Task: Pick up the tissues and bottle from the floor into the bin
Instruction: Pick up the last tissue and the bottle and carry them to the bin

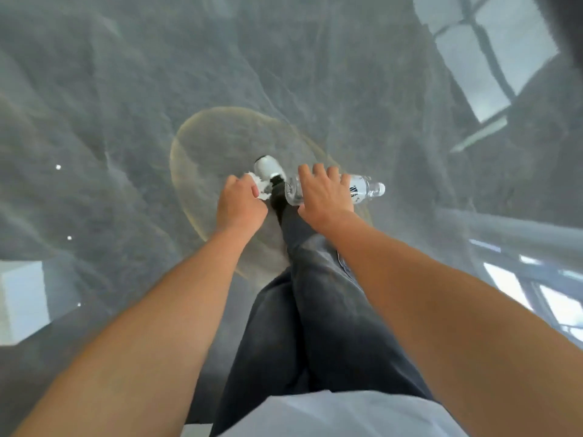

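My left hand (241, 201) is closed around crumpled white tissue (260, 186), which sticks out past the knuckles. My right hand (325, 192) grips a clear plastic bottle (362, 189) from above. The bottle lies sideways, with its cap pointing right and a white label with dark print. Both hands hang over the glossy grey floor. No bin is in view.
My own leg in dark jeans (315, 310) and a white shoe (268, 167) stand just beyond the hands. The polished grey marble floor (126, 121) reflects windows at the right (489, 52). A pale block (22, 298) sits at the left edge.
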The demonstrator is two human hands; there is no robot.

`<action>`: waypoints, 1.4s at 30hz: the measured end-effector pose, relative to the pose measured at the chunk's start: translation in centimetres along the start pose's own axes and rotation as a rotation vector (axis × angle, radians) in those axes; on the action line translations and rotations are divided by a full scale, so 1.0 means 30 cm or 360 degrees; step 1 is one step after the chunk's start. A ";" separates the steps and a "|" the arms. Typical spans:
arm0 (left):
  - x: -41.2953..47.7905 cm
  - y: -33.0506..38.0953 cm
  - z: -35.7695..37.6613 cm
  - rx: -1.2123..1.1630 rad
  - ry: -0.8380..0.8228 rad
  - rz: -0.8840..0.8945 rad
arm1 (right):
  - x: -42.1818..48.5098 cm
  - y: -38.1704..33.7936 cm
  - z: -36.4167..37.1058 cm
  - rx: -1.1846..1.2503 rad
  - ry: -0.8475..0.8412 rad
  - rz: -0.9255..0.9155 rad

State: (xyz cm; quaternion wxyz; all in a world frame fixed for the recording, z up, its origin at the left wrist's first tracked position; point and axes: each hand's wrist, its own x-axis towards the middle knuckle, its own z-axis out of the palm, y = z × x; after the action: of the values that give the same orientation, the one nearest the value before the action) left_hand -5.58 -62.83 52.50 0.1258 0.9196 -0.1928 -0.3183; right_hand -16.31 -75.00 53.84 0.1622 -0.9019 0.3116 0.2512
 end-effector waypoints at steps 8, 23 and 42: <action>-0.005 -0.217 -0.586 -0.0207 0.0292 -0.0293 | 0.142 -0.605 -0.406 -0.0256 0.0098 -0.0533; -0.395 -1.191 -1.359 -0.0714 0.0971 -0.1335 | 0.078 -2.087 -0.689 -0.0813 0.0172 -0.1786; -0.449 -2.350 -1.457 -0.1238 0.0832 -0.1954 | -0.050 -3.300 -0.091 -0.1177 -0.0251 -0.2280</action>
State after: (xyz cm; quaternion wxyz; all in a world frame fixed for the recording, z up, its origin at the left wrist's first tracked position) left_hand 31.73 10.81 68.24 0.2822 0.7967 0.5134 -0.1485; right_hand 47.34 -0.91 70.38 -0.0034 -0.8573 -0.4575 0.2360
